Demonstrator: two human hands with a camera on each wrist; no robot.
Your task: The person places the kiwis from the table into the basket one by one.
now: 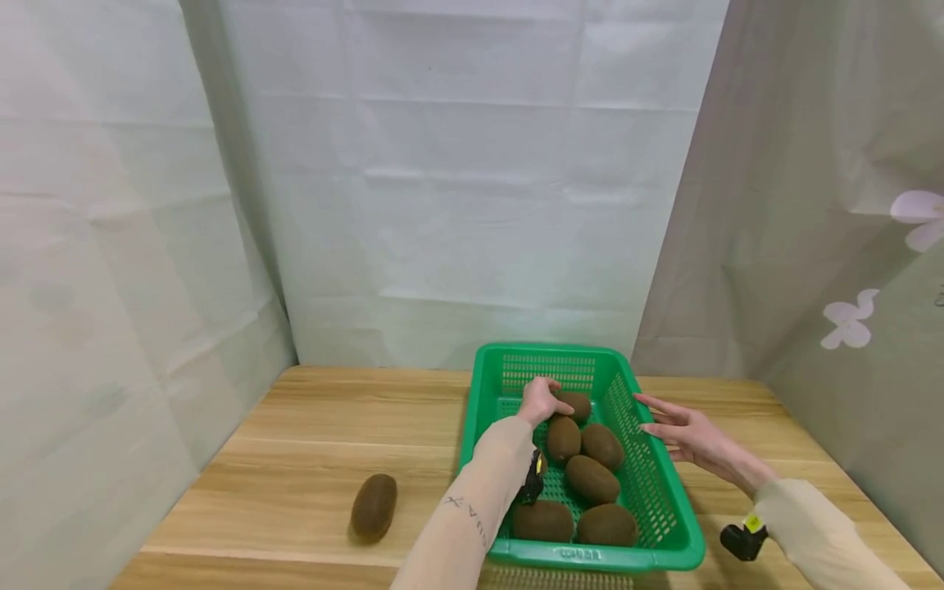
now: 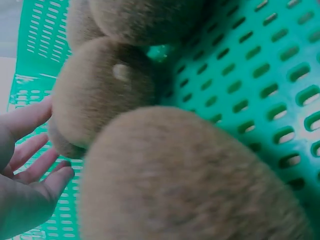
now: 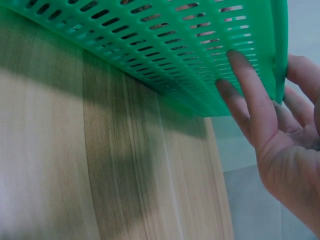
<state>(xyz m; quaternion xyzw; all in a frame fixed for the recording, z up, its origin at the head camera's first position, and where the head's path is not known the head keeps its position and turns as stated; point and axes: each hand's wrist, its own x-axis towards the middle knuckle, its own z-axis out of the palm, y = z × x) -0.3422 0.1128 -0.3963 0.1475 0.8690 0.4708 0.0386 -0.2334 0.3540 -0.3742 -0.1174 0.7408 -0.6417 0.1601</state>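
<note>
A green plastic basket (image 1: 664, 560) holds several brown, fuzzy kiwis (image 1: 593, 479). Inside it, my left hand (image 1: 541, 401) reaches to the back, thumb and fingers spread at the left end of the farthest kiwi (image 1: 578, 406). The left wrist view shows these fingers (image 2: 35, 165) loosely bent beside a kiwi (image 2: 100, 90), while another large kiwi (image 2: 185, 180) fills the foreground. At the basket's right side, my right hand (image 1: 693, 434) has its extended fingers at the rim. From the right wrist view, two fingertips (image 3: 239, 60) lie along the slotted outer wall (image 3: 175, 45).
One kiwi (image 1: 374, 508) lies on the wooden table (image 1: 310, 459) left of the basket. Pale cloth (image 1: 457, 205) hangs behind the table, with more along both sides. My left forearm crosses the basket's left rim.
</note>
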